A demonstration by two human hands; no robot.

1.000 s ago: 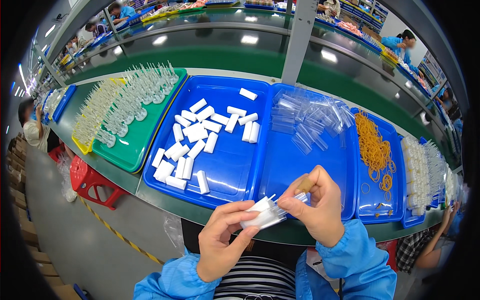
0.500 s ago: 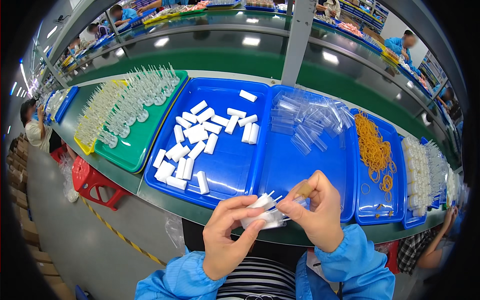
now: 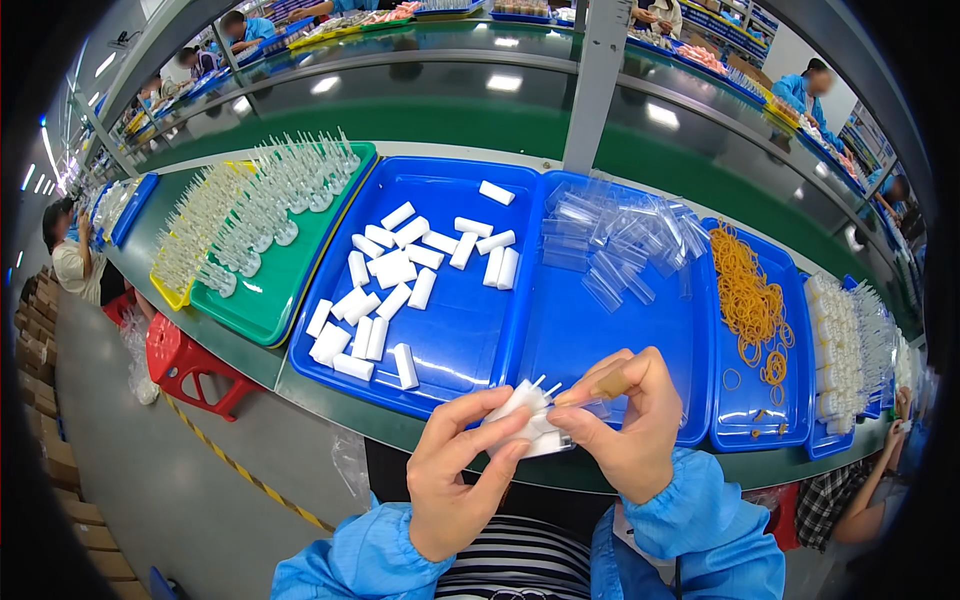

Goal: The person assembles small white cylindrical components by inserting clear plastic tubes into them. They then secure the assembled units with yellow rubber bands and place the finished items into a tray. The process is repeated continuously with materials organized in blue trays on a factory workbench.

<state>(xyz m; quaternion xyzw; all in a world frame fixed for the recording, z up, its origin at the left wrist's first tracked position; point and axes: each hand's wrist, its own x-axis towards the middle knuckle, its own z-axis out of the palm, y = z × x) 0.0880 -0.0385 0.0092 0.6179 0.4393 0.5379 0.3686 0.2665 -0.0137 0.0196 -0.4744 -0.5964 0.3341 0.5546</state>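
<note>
Our left hand (image 3: 455,480) grip pinches 1 bundle of white pieces (image 3: 527,418); our right hand (image 3: 625,425) grip pinches its far end. Risk: loosened pinch drops pieces past the table (image 3: 400,425) edge below

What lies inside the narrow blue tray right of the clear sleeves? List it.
The narrow tray holds a heap of orange rubber bands, with a few loose ones nearer. The floor under the heap is covered.
</note>
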